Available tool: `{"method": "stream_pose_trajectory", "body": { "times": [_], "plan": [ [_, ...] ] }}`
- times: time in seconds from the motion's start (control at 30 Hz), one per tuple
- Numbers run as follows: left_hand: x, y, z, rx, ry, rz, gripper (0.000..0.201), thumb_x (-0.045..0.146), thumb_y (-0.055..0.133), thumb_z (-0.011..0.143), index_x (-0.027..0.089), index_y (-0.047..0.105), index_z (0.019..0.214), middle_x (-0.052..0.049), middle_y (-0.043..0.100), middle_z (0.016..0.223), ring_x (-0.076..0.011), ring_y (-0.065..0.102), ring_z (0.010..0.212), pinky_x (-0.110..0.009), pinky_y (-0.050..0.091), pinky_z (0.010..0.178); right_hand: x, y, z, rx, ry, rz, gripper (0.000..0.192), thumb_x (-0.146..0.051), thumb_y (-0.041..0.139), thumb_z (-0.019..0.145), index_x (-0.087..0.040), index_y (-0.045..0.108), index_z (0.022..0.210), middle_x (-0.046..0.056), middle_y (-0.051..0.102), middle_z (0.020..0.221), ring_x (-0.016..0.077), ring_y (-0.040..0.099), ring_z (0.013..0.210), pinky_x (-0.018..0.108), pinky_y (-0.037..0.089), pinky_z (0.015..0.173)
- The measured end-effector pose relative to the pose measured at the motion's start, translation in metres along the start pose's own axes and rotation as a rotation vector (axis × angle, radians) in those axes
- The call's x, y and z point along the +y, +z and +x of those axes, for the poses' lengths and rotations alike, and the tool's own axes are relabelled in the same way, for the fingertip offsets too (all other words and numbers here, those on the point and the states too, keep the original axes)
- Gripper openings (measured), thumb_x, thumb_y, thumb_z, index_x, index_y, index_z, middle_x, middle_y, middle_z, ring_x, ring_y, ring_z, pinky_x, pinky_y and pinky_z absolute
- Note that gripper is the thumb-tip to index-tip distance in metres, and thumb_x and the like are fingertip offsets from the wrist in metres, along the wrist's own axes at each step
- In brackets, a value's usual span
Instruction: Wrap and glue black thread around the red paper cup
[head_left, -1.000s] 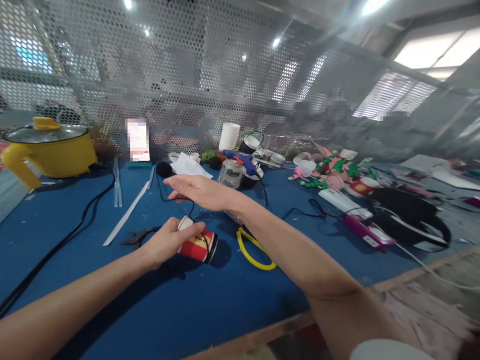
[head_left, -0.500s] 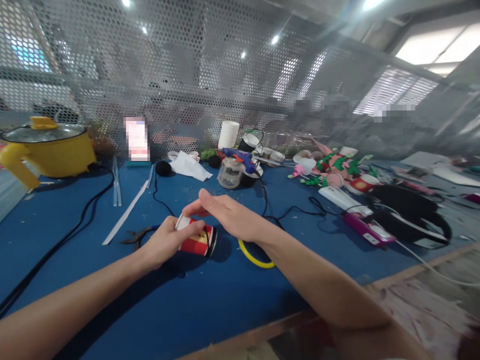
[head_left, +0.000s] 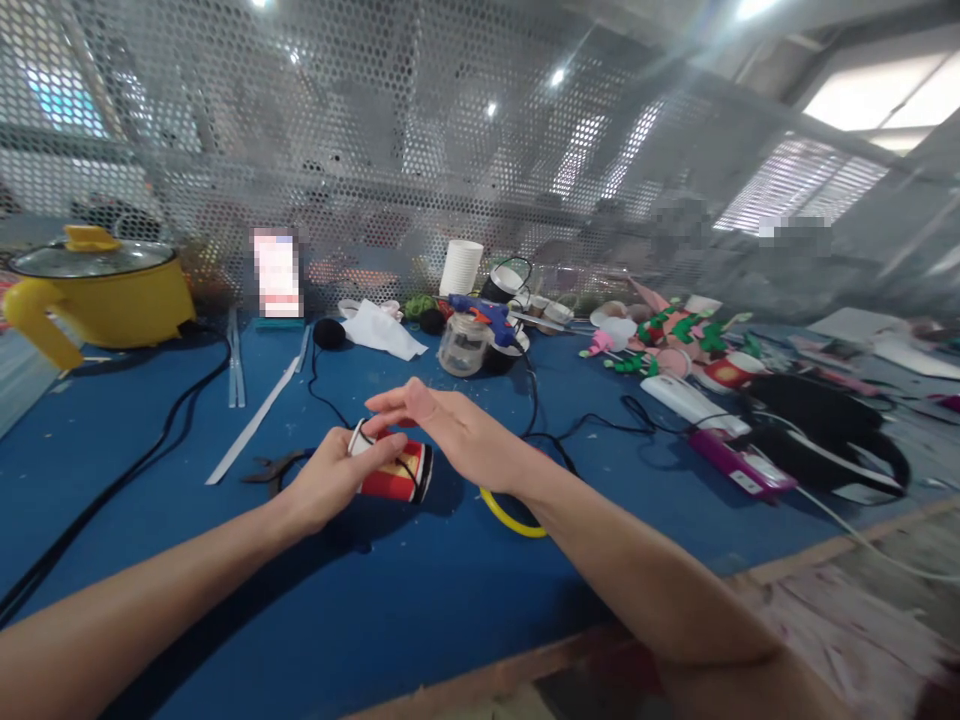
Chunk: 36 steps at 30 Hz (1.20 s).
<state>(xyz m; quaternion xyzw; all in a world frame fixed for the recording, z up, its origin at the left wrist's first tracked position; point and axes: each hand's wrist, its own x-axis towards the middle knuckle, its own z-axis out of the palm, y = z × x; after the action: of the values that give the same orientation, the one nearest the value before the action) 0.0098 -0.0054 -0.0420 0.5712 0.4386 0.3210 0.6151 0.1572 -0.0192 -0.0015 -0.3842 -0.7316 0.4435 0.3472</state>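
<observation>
- My left hand [head_left: 330,482] is wrapped round the small red-and-yellow paper cup [head_left: 394,474], which lies on its side w/ the white rim toward me; fingers closed on it near the rim, thumb across the top.
- The cup sits low over the blue felt-covered worktop [head_left: 420,600], roughly centre, just left of the yellow loop of tubing [head_left: 510,515].
- My right hand [head_left: 457,435] hovers just above the cup, palm down, fingers loosely spread and holding nothing I can make out; fingertips [head_left: 379,402] are right over the rim end.
- A thin black cord [head_left: 319,385] runs from the black pom-pom [head_left: 328,333] toward the cup; looks like a strand crosses the cup's side, but can't tell if it's tied or glued.
- Progress, as I judge it: cup is picked and steadied; nothing visibly stuck on it yet apart from that strand, so decorating seems early.
- Blue hot-glue gun [head_left: 484,318] is parked on the clear glass jar [head_left: 461,350] at the back, well apart from both hands.
- Black pliers [head_left: 270,470] lie just beside my left wrist, untouched.
- Green, red & pink craft bits [head_left: 675,340] lie far right; yellow lidded electric pot [head_left: 97,295] far left.
</observation>
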Motion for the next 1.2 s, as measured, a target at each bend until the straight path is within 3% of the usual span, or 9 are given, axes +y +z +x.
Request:
{"method": "stream_pose_trajectory", "body": {
  "times": [0.1,0.3,0.43,0.53,0.63,0.8,1.0,1.07,1.2],
  "plan": [
    [0.002,0.000,0.001,0.034,-0.016,-0.073,0.024,0.035,0.063,0.062,0.012,0.059,0.058,0.001,0.056,0.047,-0.0086,0.048,0.044,-0.020,0.034,0.046,-0.004,0.001,-0.001,-0.015,-0.049,0.060,0.049,-0.049,0.023,0.085,-0.015,0.055,0.099,0.007,0.062,0.097,0.0144,0.056,0.094,0.029,0.040,0.085],
    [0.017,-0.004,0.005,0.152,-0.043,-0.340,0.020,0.029,0.066,0.061,0.012,0.056,0.057,0.003,0.054,0.046,-0.0072,0.047,0.041,-0.018,0.035,0.042,0.006,-0.018,-0.005,0.303,0.106,-0.187,0.025,-0.032,0.039,0.083,-0.015,0.057,0.086,0.004,0.060,0.077,0.0120,0.056,0.066,0.025,0.045,0.059],
    [0.023,-0.009,0.007,0.146,-0.005,-0.340,0.023,0.033,0.064,0.062,0.011,0.058,0.060,-0.001,0.058,0.052,-0.0098,0.051,0.045,-0.020,0.037,0.045,0.018,-0.015,-0.012,0.007,0.317,-0.083,0.028,-0.023,0.055,0.071,-0.015,0.052,0.097,0.000,0.057,0.066,0.0083,0.049,0.047,0.021,0.041,0.042],
    [0.025,-0.011,0.007,0.150,-0.005,-0.315,0.025,0.035,0.063,0.062,0.011,0.058,0.059,0.000,0.058,0.051,-0.0096,0.050,0.045,-0.020,0.035,0.045,0.026,-0.008,-0.013,-0.073,0.337,0.027,0.016,-0.026,0.053,0.072,-0.014,0.053,0.084,0.001,0.059,0.066,0.0064,0.048,0.044,0.018,0.038,0.038],
    [0.030,-0.012,0.006,0.196,0.002,-0.329,0.023,0.034,0.065,0.061,0.013,0.058,0.056,0.002,0.057,0.048,-0.0081,0.048,0.043,-0.019,0.034,0.043,0.027,-0.011,-0.015,-0.081,0.367,-0.142,0.014,-0.025,0.044,0.077,-0.015,0.052,0.070,0.000,0.059,0.057,0.0057,0.047,0.039,0.018,0.038,0.038],
    [0.036,-0.013,0.006,0.332,-0.032,-0.336,0.019,0.028,0.064,0.062,0.014,0.056,0.052,0.002,0.056,0.046,-0.0081,0.049,0.040,-0.019,0.034,0.041,0.006,-0.035,-0.025,-0.342,0.216,-0.531,0.023,-0.035,0.048,0.076,-0.017,0.061,0.067,0.003,0.066,0.066,0.0126,0.058,0.057,0.023,0.041,0.054],
    [0.035,-0.010,0.002,0.248,-0.014,-0.188,0.023,0.032,0.062,0.064,0.015,0.056,0.051,0.004,0.051,0.039,-0.0074,0.044,0.036,-0.019,0.033,0.040,0.007,-0.100,0.008,0.722,0.222,-0.809,0.026,-0.042,0.052,0.072,-0.016,0.057,0.074,0.007,0.061,0.069,0.0209,0.057,0.071,0.032,0.041,0.064],
    [0.038,-0.008,-0.001,0.271,-0.002,-0.105,0.024,0.032,0.061,0.066,0.015,0.054,0.050,0.006,0.043,0.033,-0.0068,0.039,0.033,-0.020,0.030,0.038,0.022,-0.120,0.027,0.842,0.291,-0.708,0.022,-0.036,0.062,0.065,-0.016,0.054,0.071,0.008,0.059,0.070,0.0252,0.055,0.083,0.035,0.041,0.069],
    [0.045,-0.005,-0.007,0.299,0.058,0.048,0.029,0.027,0.060,0.066,0.016,0.049,0.041,0.007,0.030,0.026,-0.0079,0.037,0.032,-0.020,0.025,0.036,0.048,-0.133,0.051,0.722,0.453,-0.348,0.026,-0.035,0.061,0.066,-0.017,0.047,0.053,0.005,0.052,0.047,0.0233,0.059,0.060,0.035,0.046,0.054]
  ]
}}
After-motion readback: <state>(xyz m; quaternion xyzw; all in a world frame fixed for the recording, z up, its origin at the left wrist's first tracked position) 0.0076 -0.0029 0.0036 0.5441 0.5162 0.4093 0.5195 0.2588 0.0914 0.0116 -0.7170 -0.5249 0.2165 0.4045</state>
